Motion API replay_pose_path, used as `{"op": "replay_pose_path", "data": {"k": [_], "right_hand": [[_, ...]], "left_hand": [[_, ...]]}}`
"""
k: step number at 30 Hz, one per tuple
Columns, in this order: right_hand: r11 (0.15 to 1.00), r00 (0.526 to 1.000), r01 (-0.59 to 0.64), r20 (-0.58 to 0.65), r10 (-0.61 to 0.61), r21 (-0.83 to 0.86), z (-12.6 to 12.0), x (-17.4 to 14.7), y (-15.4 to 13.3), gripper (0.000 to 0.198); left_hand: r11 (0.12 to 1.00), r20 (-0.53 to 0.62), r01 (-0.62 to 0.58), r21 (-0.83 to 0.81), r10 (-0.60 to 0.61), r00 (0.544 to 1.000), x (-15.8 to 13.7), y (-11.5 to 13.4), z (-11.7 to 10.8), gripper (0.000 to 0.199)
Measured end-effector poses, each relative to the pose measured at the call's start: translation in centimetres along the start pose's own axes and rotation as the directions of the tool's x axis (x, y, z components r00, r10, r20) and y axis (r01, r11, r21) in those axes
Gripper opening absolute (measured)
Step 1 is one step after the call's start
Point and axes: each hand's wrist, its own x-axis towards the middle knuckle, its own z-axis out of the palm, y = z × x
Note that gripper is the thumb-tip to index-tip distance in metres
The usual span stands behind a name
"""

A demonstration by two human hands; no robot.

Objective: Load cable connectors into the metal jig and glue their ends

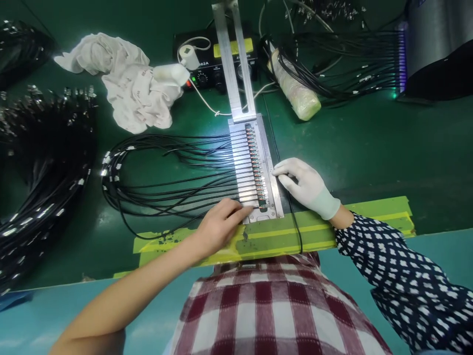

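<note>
A metal fixture plate (243,170) lies in front of me with a row of black cables (185,190) laid across it. The stripped cable ends (254,158) line up in a slot, showing orange and metal tips. My left hand (221,222), bare, is at the plate's near left corner, its thumb and forefinger closed on the end of the nearest cable. My right hand (305,185), in a white glove, rests by the plate's right edge with fingertips touching the rim. Its fingers are extended and apart, and nothing shows between them.
Behind the fixture stands a black control box (210,64) with a slotted metal arm (234,64) above. A white cloth (129,84) lies back left, a wrapped roll (295,88) back right. Cable bundles (40,182) pile at left. Yellow-green tape (384,214) lines the table edge.
</note>
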Motion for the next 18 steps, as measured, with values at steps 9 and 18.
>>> {"op": "replay_pose_path", "data": {"k": [9, 18], "right_hand": [[0.999, 1.0, -0.015, -0.009, 0.016, 0.037, -0.08, 0.12, -0.1, 0.021], [0.998, 1.0, -0.016, 0.002, 0.016, 0.055, -0.26, 0.19, -0.09, 0.022]], "left_hand": [[1.0, 0.033, -0.005, -0.01, 0.006, 0.999, 0.45, -0.7, 0.21, 0.037], [0.998, 0.044, 0.012, -0.068, -0.009, 0.999, 0.34, -0.97, 0.41, 0.041]]}}
